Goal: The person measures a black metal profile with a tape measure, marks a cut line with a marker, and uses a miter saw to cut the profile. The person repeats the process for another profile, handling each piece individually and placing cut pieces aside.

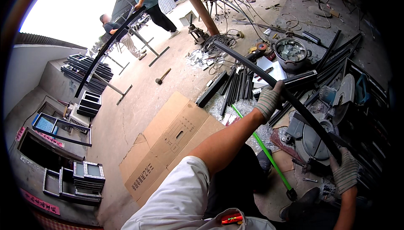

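Observation:
A long dark metal profile point(309, 118) slants across the right side, its far end in the air near a coil of cable. My left hand point(269, 101), in a striped work glove, is closed around it partway along. Toward the near end, my right hand point(345, 172), gloved the same way, grips it too. Under the profile stands a cut-off saw with a round base point(312, 139) and a pale disc point(344, 89). Below my left forearm, a thin green rod point(269, 152) leans over the floor.
Flattened cardboard point(168, 139) covers the floor at centre-left. Short dark profiles point(240, 85), an angle grinder point(257, 51) and a metal pot point(291, 53) of small parts lie beyond my left hand. A mallet point(163, 77) lies farther off. Two people stand by a long bar point(105, 47) on stands.

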`<state>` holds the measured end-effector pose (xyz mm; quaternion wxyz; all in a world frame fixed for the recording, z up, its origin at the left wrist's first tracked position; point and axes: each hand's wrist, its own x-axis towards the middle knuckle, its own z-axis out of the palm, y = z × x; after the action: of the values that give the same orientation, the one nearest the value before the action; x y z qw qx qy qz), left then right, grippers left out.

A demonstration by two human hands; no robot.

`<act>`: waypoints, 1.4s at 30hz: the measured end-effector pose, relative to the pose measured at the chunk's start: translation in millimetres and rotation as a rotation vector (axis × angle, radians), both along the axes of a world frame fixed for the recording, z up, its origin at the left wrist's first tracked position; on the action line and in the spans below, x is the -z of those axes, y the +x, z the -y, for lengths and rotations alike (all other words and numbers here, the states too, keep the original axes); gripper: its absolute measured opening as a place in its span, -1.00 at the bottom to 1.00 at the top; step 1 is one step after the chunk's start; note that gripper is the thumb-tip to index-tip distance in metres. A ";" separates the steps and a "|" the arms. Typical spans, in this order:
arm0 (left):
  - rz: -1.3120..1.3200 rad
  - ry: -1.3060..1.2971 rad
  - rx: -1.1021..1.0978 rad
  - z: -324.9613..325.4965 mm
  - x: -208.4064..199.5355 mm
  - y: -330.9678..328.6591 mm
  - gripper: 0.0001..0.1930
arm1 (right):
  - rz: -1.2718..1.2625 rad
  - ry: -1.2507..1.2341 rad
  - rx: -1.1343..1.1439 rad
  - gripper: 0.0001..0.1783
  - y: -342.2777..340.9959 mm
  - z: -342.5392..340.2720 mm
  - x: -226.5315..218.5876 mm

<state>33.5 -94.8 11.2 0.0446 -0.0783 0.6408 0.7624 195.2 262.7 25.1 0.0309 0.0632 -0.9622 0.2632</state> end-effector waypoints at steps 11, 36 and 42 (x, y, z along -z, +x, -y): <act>-0.021 -0.013 0.004 0.2 1.1 1.0 -0.52 | 0.050 0.033 -0.037 -0.53 -0.6 4.6 -12.0; 0.063 0.054 -0.036 26.6 1.2 -11.4 -0.56 | -0.327 -0.083 -0.203 -0.62 -3.2 13.1 -50.3; 0.049 0.256 0.002 14.2 -4.4 0.3 -0.61 | -0.371 -0.214 -0.218 -0.51 -0.5 -2.3 -36.6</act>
<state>33.8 -109.0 15.6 0.0707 -0.0898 0.5369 0.8359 194.7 265.1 61.7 0.1848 0.2105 -0.8941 0.3494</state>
